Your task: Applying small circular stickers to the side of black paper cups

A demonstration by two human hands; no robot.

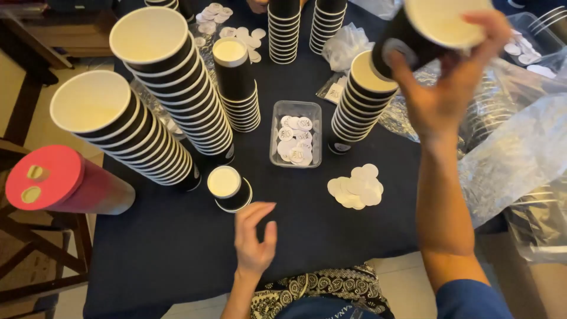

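The right hand (443,94) is holding one black paper cup with a white inside (428,29) up above the bench covered with a dark blue cloth (177,242); its grip is wrapping around the cup wall, with the fingers pressing on the rim and the side. The left hand (254,236) is hovering low over the cloth, its grip spread and holding nothing, near one short stack of black paper cups (229,188) in front of it.

I am counting seven stacks of such cups standing on the bench: two tall stacks (171,88) on the left leaning toward the camera, one middle stack (236,88), one stack at the right of the centre (361,100), two stacks at the far edge (283,29), and the short one.

One clear rectangular plastic tray (295,134) is lying in the middle, and it is holding round white stickers with a small dark print. One loose pile of plain white round discs (357,186) is lying to the right of it, near the right forearm. More round white stickers (227,26) are scattering at the far side. Clear crumpled plastic bags (514,153) are covering the right part. One red cylinder-shaped container with two holes in its top (59,180) is lying on its side at the left edge.
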